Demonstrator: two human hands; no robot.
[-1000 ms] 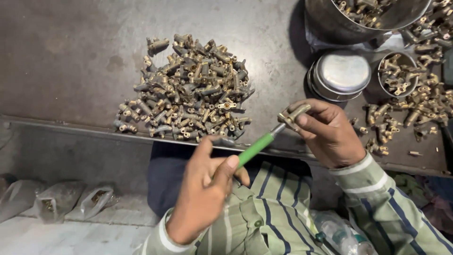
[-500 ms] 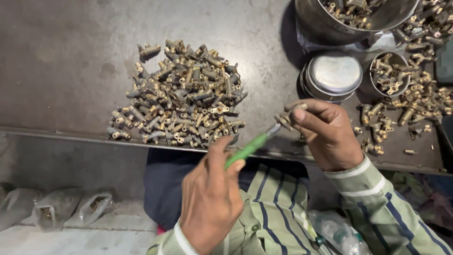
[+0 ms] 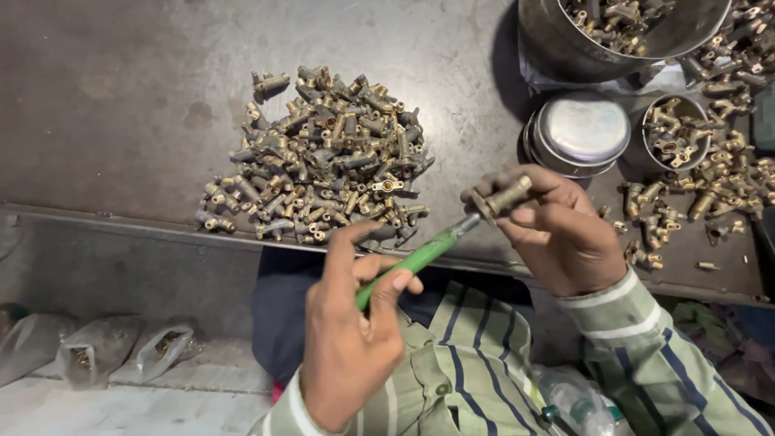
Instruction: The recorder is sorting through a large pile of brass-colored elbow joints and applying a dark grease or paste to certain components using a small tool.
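Note:
My left hand [image 3: 351, 327] grips a green-handled screwdriver [image 3: 416, 258] by its handle, thumb and fingers wrapped round it. The metal tip meets a small brass fitting [image 3: 507, 195] pinched between the fingers of my right hand [image 3: 557, 234], just over the near edge of the dark metal worktable [image 3: 121, 97]. Both sleeves are green with dark and white stripes. A large heap of brass fittings [image 3: 323, 157] lies on the table left of the hands.
At the back right stand a big steel bowl [image 3: 565, 44] of fittings, stacked steel tins [image 3: 577, 129] and a small tin of fittings [image 3: 674, 133], with loose fittings [image 3: 718, 186] around. Plastic bags [image 3: 97, 351] lie on the floor at lower left.
The screwdriver and fitting stay joined while both hands shift slightly; my left hand has turned on the handle. The view has drifted a little.

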